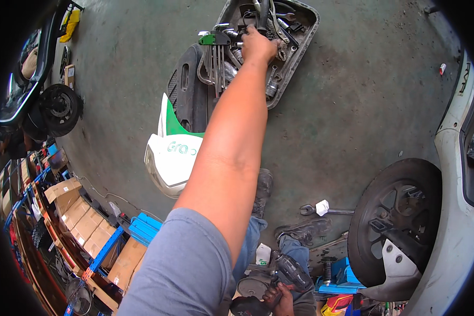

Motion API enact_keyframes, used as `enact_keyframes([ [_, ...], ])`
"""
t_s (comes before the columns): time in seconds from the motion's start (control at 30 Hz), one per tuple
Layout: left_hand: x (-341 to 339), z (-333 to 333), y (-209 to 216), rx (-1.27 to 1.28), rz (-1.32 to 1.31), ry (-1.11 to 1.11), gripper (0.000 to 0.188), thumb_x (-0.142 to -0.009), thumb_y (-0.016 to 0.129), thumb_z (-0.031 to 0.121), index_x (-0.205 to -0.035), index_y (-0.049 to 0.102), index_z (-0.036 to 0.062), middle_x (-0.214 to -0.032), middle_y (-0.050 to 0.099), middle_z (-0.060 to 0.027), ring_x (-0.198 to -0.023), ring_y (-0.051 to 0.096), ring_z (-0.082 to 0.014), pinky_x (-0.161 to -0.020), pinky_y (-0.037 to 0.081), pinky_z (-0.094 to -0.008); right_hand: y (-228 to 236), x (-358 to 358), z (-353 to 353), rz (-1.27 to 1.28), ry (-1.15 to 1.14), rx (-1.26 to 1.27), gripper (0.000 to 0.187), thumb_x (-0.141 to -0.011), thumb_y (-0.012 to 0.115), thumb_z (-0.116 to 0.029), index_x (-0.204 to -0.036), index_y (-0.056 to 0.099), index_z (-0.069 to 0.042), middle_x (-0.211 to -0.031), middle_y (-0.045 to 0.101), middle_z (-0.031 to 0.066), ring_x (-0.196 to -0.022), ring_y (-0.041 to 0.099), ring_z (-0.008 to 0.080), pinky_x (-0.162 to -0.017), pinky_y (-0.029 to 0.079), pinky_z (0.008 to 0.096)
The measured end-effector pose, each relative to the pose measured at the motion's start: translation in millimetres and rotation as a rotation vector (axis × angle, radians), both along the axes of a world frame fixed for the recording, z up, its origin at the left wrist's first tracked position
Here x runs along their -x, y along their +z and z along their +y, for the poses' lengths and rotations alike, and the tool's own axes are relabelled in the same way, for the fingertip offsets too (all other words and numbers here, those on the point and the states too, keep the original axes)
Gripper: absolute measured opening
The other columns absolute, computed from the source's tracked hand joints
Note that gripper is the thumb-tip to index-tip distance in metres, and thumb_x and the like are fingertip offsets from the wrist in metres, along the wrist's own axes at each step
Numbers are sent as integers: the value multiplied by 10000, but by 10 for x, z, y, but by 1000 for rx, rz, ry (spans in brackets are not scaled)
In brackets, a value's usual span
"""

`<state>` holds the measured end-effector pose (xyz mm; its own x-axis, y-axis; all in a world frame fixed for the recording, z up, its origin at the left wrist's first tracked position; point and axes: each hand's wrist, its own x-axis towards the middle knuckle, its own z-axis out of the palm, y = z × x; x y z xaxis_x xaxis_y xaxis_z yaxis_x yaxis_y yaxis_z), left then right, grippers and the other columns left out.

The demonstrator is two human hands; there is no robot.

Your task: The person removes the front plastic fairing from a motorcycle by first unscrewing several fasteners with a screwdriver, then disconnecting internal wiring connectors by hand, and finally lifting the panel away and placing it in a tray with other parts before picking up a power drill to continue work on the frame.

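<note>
My left arm stretches forward, and my left hand (259, 47) is down in a black tool tray (295, 71) on the floor. Its visible fingers are spread among loose metal tools; the fingertips are partly hidden. Beside it lie sockets, wrenches and a dark-handled tool (264, 15). A hex key set (214, 55) in a green holder rests across the tray's left side. Low in the view, my right hand (283, 301) is closed round the grip of a black cordless impact driver (291, 273).
A white and green body panel (168, 158) lies left of my arm. At right stands a motorbike wheel (397, 221) beside a pale body panel (455, 174). A wrench (313, 210) lies on the floor near my shoe (303, 230). Cardboard boxes (87, 224) fill shelving at left.
</note>
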<state>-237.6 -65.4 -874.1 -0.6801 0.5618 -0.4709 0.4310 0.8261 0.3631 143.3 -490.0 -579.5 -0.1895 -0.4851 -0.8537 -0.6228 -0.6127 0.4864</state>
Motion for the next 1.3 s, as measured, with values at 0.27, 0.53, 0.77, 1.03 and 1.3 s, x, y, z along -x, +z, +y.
enact_keyframes([
  [0.27,-421,-368,-67,-362,169,-199,507,-799,543,40,-1285,398,48,-1192,454,-204,-996,550,-405,-858,456,-453,-2,28,57,-22,60,-17,270,-903,540,-253,-691,411,-146,-629,344,-4,-569,345,173,-572,325,308],
  [0.53,-842,-739,-137,-366,178,-354,515,-794,561,51,-1284,400,62,-1147,470,-179,-973,555,-369,-834,462,-434,15,30,58,10,135,-36,209,-892,554,-273,-759,465,-139,-652,414,6,-590,399,186,-585,346,319],
  [0.77,-847,-806,-116,-295,265,-454,648,-796,643,165,-1371,347,139,-1155,478,-155,-1041,524,-339,-865,448,-431,10,-26,45,32,106,-32,206,-870,582,-284,-781,478,-130,-652,428,20,-601,420,199,-597,365,325],
  [1.03,-837,-824,-68,-314,232,-405,650,-793,667,307,-1369,385,204,-1163,479,-151,-1060,509,-334,-890,426,-435,16,-26,62,60,98,-31,212,-869,587,-278,-763,477,-130,-658,431,21,-611,422,200,-603,363,331],
  [1.3,-112,-194,-358,-371,220,-176,391,-805,639,268,-1141,600,72,-1211,525,-172,-1108,522,-331,-961,414,-391,-28,-178,-132,22,38,-38,216,-880,575,-273,-754,476,-128,-659,437,27,-615,433,205,-601,373,333],
])
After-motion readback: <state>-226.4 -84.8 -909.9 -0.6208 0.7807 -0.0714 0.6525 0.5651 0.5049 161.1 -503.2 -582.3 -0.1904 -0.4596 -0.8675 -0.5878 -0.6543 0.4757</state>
